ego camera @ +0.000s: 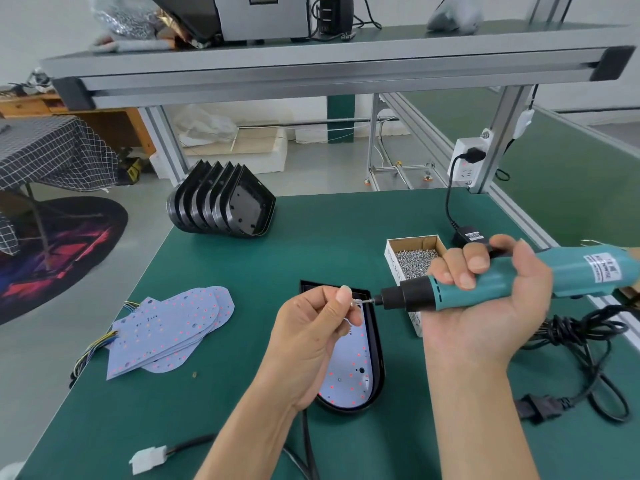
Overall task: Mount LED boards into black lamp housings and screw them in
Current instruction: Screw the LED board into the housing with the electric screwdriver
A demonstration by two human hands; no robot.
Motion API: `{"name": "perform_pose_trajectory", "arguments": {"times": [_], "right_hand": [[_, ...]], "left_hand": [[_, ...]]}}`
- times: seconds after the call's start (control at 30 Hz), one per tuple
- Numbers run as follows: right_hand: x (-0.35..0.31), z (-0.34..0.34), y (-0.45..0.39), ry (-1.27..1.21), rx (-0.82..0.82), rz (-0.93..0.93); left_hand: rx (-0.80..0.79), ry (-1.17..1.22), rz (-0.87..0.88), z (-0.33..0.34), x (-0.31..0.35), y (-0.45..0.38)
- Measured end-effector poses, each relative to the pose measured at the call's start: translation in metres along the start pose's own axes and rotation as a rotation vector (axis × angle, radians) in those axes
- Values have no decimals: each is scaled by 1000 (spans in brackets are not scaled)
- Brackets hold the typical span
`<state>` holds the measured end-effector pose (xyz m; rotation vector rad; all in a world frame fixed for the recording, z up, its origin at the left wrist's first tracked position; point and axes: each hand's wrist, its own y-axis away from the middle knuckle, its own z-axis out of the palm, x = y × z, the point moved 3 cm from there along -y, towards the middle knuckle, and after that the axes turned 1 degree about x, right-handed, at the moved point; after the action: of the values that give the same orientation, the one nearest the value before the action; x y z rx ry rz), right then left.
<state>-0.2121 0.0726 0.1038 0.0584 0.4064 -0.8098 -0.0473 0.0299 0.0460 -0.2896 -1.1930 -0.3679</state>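
Right hand (485,299) curled round teal electric screwdriver (512,278), held level, bit pointing left. Left hand (318,327) pinched a small screw (354,302) between thumb and forefinger, right at the bit tip. Both held above black lamp housing (375,358) lying flat on green bench (242,265), LED board (346,375) seated inside. Open cardboard box of screws (414,259) just behind the screwdriver nose. Spare LED boards (169,330) fanned out to the left. Stack of empty housings (221,202) at far edge. White connector (147,460) near front edge.
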Motion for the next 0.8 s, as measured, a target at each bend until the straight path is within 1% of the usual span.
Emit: {"name": "perform_pose_trajectory", "arguments": {"times": [0.37,0.5,0.63,0.73,0.8], "right_hand": [[5,-2,2,28,-27,-8],[6,-2,3,48,-45,-13],[6,-2,4,55,-53,-30],[6,-3,4,58,-62,-34],[6,-3,5,63,-67,-41]], "left_hand": [[39,-38,16,-1,-1,3],[68,-91,23,-1,0,3],[119,-210,53,-2,2,6],[196,-378,128,-1,8,12],[240,-411,150,2,9,15]]}}
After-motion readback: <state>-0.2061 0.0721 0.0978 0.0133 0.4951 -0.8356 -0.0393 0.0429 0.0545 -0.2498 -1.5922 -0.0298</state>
